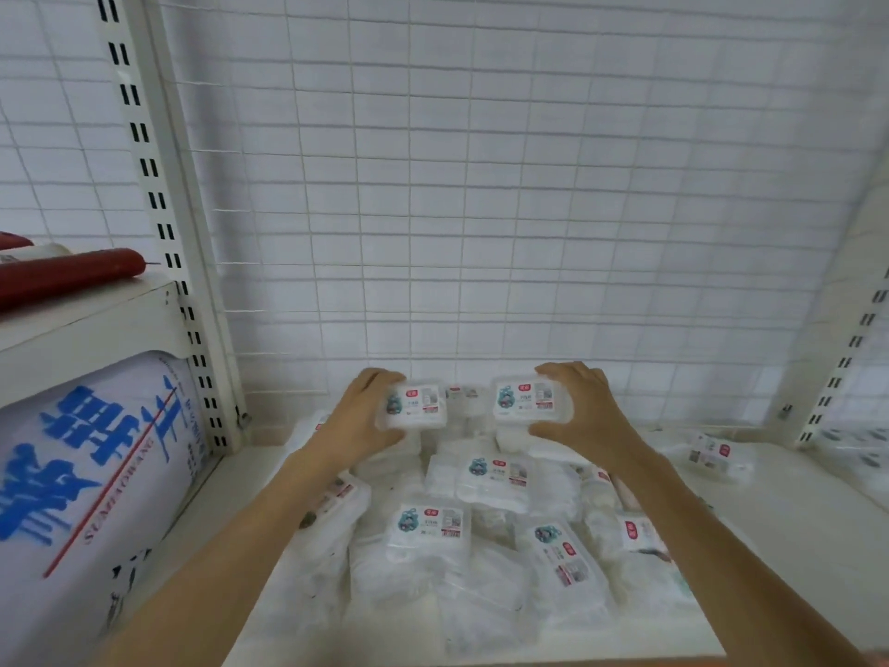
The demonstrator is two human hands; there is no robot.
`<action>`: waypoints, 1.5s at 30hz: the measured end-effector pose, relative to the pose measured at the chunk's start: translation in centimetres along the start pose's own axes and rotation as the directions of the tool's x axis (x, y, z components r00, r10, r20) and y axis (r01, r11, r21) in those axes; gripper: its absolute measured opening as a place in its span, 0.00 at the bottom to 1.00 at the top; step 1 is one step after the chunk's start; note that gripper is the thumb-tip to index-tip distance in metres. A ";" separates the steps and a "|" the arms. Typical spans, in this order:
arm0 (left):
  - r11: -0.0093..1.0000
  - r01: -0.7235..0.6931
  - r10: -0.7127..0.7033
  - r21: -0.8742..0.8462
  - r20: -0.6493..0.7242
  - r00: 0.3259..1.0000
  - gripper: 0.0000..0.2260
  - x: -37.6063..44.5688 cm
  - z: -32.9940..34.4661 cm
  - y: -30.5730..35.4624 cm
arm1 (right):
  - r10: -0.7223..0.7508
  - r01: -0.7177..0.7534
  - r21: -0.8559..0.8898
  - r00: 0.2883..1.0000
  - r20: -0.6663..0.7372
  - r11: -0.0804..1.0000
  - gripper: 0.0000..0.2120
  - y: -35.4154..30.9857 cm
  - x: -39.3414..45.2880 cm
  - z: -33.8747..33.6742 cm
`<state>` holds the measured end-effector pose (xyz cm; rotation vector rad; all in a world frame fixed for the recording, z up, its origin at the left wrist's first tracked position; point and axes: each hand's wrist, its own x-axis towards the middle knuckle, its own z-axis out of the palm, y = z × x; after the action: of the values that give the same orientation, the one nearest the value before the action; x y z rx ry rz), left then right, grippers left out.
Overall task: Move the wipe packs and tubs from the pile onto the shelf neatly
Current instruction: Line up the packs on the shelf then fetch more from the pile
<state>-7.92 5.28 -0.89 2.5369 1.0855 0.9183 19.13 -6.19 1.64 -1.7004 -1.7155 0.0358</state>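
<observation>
Nearest the camera, a loose pile of wipe packs (462,546) lies heaped on the white shelf (779,531), clear wrappers overlapping, labels facing up on several. Both forearms reach over this pile toward the back. The left hand (358,416) grips a small wipe tub (414,405), fingers curled over its far edge and thumb under its near side. Just beside it, the right hand (584,409) holds a second wipe tub (529,399) the same way, fingers wrapped over the top, thumb at the front. Both tubs sit above the pile's far end, close to the wire grid back panel (529,185). One stray pack (717,454) lies apart at right.
</observation>
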 end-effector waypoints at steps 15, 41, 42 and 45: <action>0.922 -0.292 0.320 -0.255 0.073 0.945 0.30 -2.0 4.8 13.2 | 0.271 -0.294 -0.022 0.906 -0.326 0.956 0.32 5.6 -17.4 -9.9; 0.789 -0.271 0.500 -0.551 0.321 0.804 0.31 -4.5 34.6 49.1 | 0.650 -0.738 0.021 0.580 -0.491 0.675 0.40 23.7 -51.7 -32.0; 0.783 -0.276 0.508 -0.558 0.316 0.801 0.31 -3.7 35.5 50.2 | 0.634 -0.733 0.008 0.584 -0.507 0.681 0.40 24.7 -52.0 -32.6; 0.767 -0.285 0.524 -0.575 0.305 0.795 0.30 -1.2 38.4 53.3 | 0.620 -0.738 -0.027 0.586 -0.522 0.674 0.35 28.2 -52.7 -34.5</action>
<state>45.98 -31.62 -8.10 2.3711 0.0966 0.5393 54.11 -64.43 -10.14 -2.2436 -0.6299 -0.2334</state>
